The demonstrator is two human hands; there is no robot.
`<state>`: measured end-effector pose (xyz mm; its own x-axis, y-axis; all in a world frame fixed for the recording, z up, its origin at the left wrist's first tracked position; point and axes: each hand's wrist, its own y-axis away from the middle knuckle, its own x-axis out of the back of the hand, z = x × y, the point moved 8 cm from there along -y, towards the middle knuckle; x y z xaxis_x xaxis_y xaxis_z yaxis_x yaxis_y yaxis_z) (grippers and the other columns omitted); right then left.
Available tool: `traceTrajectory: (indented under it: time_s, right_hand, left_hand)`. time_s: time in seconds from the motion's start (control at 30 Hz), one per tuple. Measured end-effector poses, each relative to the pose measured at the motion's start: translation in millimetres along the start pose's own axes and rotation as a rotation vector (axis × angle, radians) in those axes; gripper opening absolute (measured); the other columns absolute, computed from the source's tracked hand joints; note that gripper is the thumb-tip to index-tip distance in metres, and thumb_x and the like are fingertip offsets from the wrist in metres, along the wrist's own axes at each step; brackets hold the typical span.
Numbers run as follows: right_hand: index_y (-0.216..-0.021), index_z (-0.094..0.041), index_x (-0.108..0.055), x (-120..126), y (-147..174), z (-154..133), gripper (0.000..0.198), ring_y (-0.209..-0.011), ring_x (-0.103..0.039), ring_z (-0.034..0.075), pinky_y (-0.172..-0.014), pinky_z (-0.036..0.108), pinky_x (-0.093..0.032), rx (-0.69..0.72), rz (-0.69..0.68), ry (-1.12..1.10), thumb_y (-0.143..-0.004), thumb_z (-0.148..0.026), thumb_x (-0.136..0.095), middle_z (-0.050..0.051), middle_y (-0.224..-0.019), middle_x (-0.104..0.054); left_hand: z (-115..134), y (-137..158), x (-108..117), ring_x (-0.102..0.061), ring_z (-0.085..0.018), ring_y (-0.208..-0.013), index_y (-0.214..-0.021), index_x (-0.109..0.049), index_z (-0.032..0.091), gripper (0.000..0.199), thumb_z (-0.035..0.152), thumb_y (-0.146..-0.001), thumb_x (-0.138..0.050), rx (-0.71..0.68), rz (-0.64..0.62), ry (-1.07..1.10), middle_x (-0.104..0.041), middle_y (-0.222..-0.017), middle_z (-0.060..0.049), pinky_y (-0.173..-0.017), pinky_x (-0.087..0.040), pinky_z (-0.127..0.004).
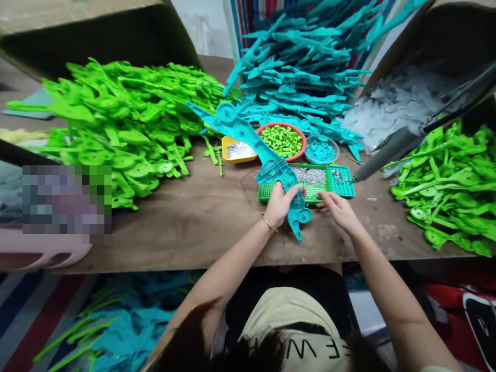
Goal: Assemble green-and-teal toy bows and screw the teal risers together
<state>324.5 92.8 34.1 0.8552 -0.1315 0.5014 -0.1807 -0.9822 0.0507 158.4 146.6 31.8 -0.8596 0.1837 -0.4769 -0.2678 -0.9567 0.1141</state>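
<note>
My left hand (279, 206), with a thin gold bangle at the wrist, is closed around a long teal plastic part (248, 137) with round bosses and a ribbed inner side. The part slants up to the left over the table. To its right is my right hand (336, 209), fingers pinched together by the front edge of the green tray (264, 194). Whatever lies in that pinch is too small to make out. Small silvery metal pieces (310, 175) fill part of the tray, and a teal tray (349, 190) with a few more adjoins it.
Behind the trays stand a yellow dish (228, 155), a red bowl (300, 155) of small green pieces and a clear tub (321, 151) of teal bits. Green parts (116, 119) and teal parts (298, 67) are heaped around. A grey screwdriver-like tool (391, 152) juts in from the right.
</note>
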Motion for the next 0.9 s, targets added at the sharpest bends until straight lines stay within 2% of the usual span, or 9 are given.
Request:
traceTrajectory:
  time_s: [0.1, 0.23, 0.3, 0.37, 0.5, 0.6, 0.7, 0.77, 0.9]
  right_hand:
    - [-0.091, -0.016, -0.068, 40, -16, 28, 0.049, -0.074, -0.065, 0.022, -0.075, 0.038, -0.051, -0.058, 0.203, 0.194, -0.088, -0.057, -0.041, 0.011, -0.085, -0.072]
    - [-0.107, -0.017, -0.067, 62, -38, 29, 0.037, -0.104, -0.061, 0.029, -0.095, 0.044, -0.043, -0.063, 0.363, 0.430, -0.089, -0.038, -0.042, 0.015, -0.113, -0.069]
    - [-0.113, -0.017, -0.066, 62, -43, 27, 0.037, -0.109, -0.059, 0.030, -0.094, 0.045, -0.042, -0.084, 0.371, 0.521, -0.089, -0.033, -0.042, 0.018, -0.123, -0.063]
    - [-0.113, -0.015, -0.065, 59, -40, 27, 0.037, -0.105, -0.060, 0.032, -0.089, 0.045, -0.044, -0.115, 0.354, 0.593, -0.089, -0.031, -0.041, 0.021, -0.123, -0.062]
    - [-0.100, -0.016, -0.068, 47, -27, 32, 0.032, -0.090, -0.063, 0.027, -0.078, 0.036, -0.046, -0.122, 0.251, 0.656, -0.090, -0.032, -0.043, 0.015, -0.101, -0.070]
    - [-0.093, -0.018, -0.070, 50, -26, 36, 0.034, -0.082, -0.064, 0.024, -0.073, 0.032, -0.046, -0.116, 0.211, 0.676, -0.092, -0.039, -0.044, 0.011, -0.089, -0.071]
    - [-0.110, -0.016, -0.069, 69, -39, 41, 0.038, -0.093, -0.063, 0.026, -0.081, 0.035, -0.046, -0.111, 0.252, 0.716, -0.094, -0.034, -0.039, 0.015, -0.107, -0.068]
    - [-0.119, -0.015, -0.066, 79, -49, 47, 0.041, -0.094, -0.062, 0.028, -0.082, 0.038, -0.046, -0.113, 0.258, 0.742, -0.092, -0.031, -0.040, 0.017, -0.114, -0.064]
    - [-0.113, -0.016, -0.069, 81, -60, 58, 0.038, -0.088, -0.062, 0.027, -0.081, 0.040, -0.047, -0.092, 0.220, 0.750, -0.090, -0.033, -0.045, 0.016, -0.109, -0.063]
  left_hand:
    - [-17, -9, -6, -0.067, -0.016, -0.061, -0.090, -0.045, 0.021, 0.052, 0.051, -0.066, -0.079, 0.084, 0.003, 0.021, -0.067, -0.077, 0.002, -0.059, -0.056, -0.030]
    - [-31, -7, -17, -0.068, -0.016, -0.058, -0.091, -0.044, 0.020, 0.054, 0.055, -0.066, -0.078, 0.195, -0.121, 0.002, -0.065, -0.075, 0.003, -0.052, -0.055, -0.027]
    - [-33, -3, -16, -0.069, -0.017, -0.060, -0.093, -0.043, 0.021, 0.054, 0.055, -0.068, -0.076, 0.229, -0.154, -0.013, -0.065, -0.076, 0.003, -0.051, -0.055, -0.027]
    - [-32, -1, -12, -0.068, -0.017, -0.058, -0.092, -0.043, 0.021, 0.051, 0.055, -0.071, -0.075, 0.225, -0.147, -0.048, -0.065, -0.077, 0.002, -0.050, -0.055, -0.027]
    - [-26, -3, -2, -0.067, -0.016, -0.057, -0.091, -0.044, 0.022, 0.045, 0.053, -0.075, -0.072, 0.160, -0.098, -0.123, -0.065, -0.076, 0.002, -0.049, -0.054, -0.027]
    - [-21, -8, 4, -0.066, -0.015, -0.055, -0.091, -0.044, 0.022, 0.041, 0.051, -0.078, -0.070, 0.109, -0.064, -0.171, -0.063, -0.075, 0.002, -0.048, -0.053, -0.026]
    - [-20, -9, 8, -0.065, -0.014, -0.053, -0.090, -0.043, 0.022, 0.038, 0.049, -0.079, -0.068, 0.115, -0.050, -0.188, -0.063, -0.075, 0.002, -0.045, -0.051, -0.025]
    - [-22, -7, 8, -0.064, -0.015, -0.052, -0.090, -0.042, 0.022, 0.038, 0.048, -0.079, -0.068, 0.155, -0.048, -0.192, -0.062, -0.074, 0.003, -0.043, -0.050, -0.025]
    - [-28, -1, 5, -0.063, -0.014, -0.051, -0.090, -0.043, 0.022, 0.037, 0.046, -0.078, -0.069, 0.237, -0.079, -0.223, -0.060, -0.072, 0.003, -0.045, -0.051, -0.026]
